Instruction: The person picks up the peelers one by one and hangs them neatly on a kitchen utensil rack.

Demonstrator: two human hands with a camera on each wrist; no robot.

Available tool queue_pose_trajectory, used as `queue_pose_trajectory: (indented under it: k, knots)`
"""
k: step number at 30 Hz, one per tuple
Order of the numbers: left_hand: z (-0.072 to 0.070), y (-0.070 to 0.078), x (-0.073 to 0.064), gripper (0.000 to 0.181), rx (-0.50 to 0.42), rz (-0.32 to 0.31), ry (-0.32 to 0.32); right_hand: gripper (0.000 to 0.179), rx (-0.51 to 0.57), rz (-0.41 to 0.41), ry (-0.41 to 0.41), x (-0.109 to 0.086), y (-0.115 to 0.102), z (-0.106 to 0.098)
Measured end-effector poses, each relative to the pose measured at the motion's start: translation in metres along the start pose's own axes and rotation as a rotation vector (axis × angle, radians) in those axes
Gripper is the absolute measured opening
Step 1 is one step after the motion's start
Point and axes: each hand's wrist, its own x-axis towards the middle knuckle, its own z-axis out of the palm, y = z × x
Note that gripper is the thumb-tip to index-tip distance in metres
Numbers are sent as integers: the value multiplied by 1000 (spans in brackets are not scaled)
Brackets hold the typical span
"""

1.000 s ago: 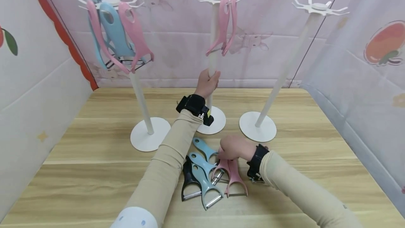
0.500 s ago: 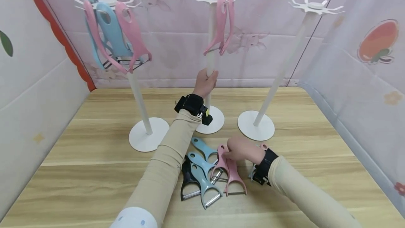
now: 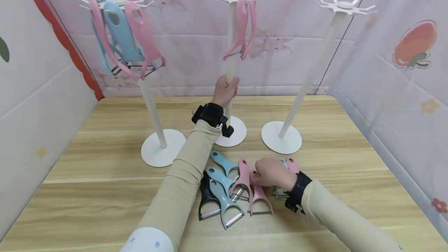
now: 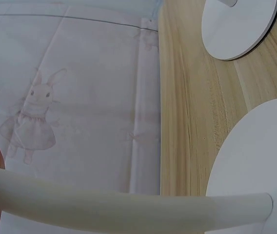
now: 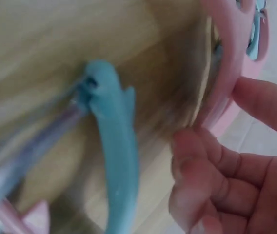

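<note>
My left hand [image 3: 225,90] grips the white pole [image 4: 128,209] of the middle stand, from which two pink peelers [image 3: 241,26] hang. Over a pile of peelers on the table, my right hand [image 3: 274,172] pinches the handle of a pink peeler [image 3: 259,199] between thumb and fingers; the right wrist view shows the thumb [image 5: 265,102] against the pink plastic. Left of it lie another pink peeler [image 3: 244,174], several blue peelers [image 3: 225,197] and a black peeler [image 3: 206,193]. More peelers, one blue [image 5: 119,156] and one pink [image 3: 291,164], lie partly hidden behind my right hand and wrist.
The left stand [image 3: 152,108] carries several pink and blue peelers. A right stand [image 3: 308,83] has bare hooks. Both rise from round white bases on the wooden table [image 3: 87,193]. Printed cloth walls [image 3: 182,49] enclose the back and sides.
My right hand has shifted right and slightly nearer, off the left pink peeler and onto the handle of the one beside it. My left hand keeps its grip; the head view has shifted slightly.
</note>
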Motion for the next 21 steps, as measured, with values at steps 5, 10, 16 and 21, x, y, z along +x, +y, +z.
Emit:
queue_pose_trajectory:
  k: [5, 10, 16, 21]
  knots:
    - [-1, 7, -4, 26, -14, -4, -3, 24, -49, 26, 23, 2, -3, -2]
    - [-2, 19, -13, 25, -24, -3, -7, 31, -43, 44, 22, 0, -4, 0]
    - [-1, 18, -12, 24, -31, 0, 4, 26, 23, 54, 30, -2, -6, 0]
    - [-1, 16, -10, 22, -47, 9, 4, 22, 138, 106, 52, -3, -6, -5]
